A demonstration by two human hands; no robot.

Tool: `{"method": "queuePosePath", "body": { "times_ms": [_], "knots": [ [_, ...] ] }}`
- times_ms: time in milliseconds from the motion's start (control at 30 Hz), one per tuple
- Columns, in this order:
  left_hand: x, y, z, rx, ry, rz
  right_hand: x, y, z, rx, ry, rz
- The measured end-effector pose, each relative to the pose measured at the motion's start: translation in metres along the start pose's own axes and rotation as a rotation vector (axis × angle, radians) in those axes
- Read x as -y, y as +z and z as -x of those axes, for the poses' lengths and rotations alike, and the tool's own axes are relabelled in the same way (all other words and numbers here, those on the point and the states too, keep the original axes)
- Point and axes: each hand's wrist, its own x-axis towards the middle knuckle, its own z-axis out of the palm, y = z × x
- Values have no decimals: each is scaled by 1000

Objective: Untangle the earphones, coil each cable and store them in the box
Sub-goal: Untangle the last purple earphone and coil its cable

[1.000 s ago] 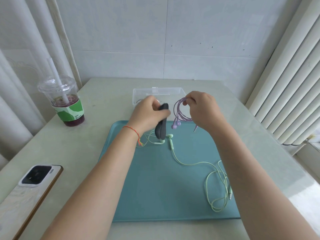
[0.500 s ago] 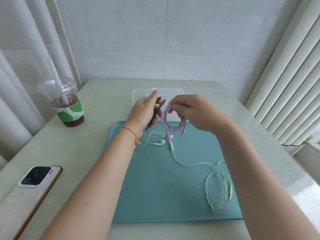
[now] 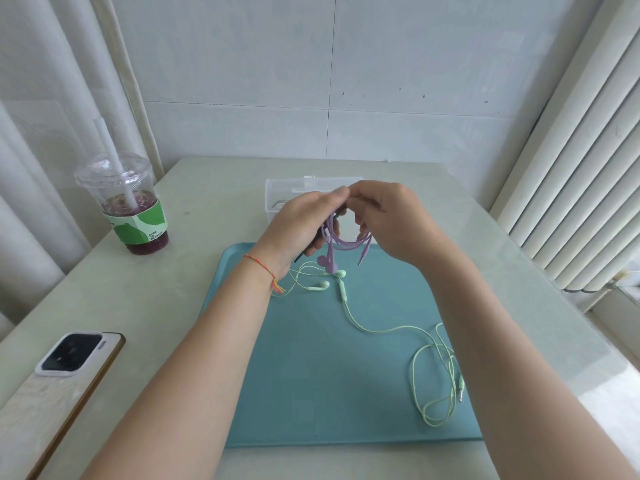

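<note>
1. The left hand [image 3: 304,223] and right hand [image 3: 388,220] meet above the far edge of the teal tray [image 3: 311,375], fingertips touching; both pinch the coiled purple earphones [image 3: 343,242] held between them
2. The left hand also grips a dark strap [image 3: 304,252], whose end pokes out below its palm
3. The purple earbuds and plug hang down from the coil, just above the tray
4. The green earphones [image 3: 381,329] lie loose on the tray: buds near the left wrist, cable trailing to a tangle of loops by the right edge, plug close to the rim
5. The clear box [image 3: 277,192] sits on the table [image 3: 207,209] just beyond the tray, partly hidden by the hands
6. A drink cup [image 3: 128,202] stands far left and a phone [image 3: 69,358] lies near the left front edge, both well apart from the tray
</note>
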Motion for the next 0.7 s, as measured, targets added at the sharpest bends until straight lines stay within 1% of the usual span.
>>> {"method": "queuePosePath", "body": {
  "times_ms": [100, 233, 500, 700],
  "knots": [
    [1, 1, 0, -20, 30, 0, 0, -2, 0, 22, 16, 15],
    [-1, 2, -3, -24, -7, 40, -1, -4, 0, 33, 26, 13],
    [-2, -1, -1, -83, 6, 20, -2, -8, 0, 60, 43, -16],
    [8, -3, -1, 6, -44, 120, -4, -15, 1, 81, 64, 1]
  ]
}}
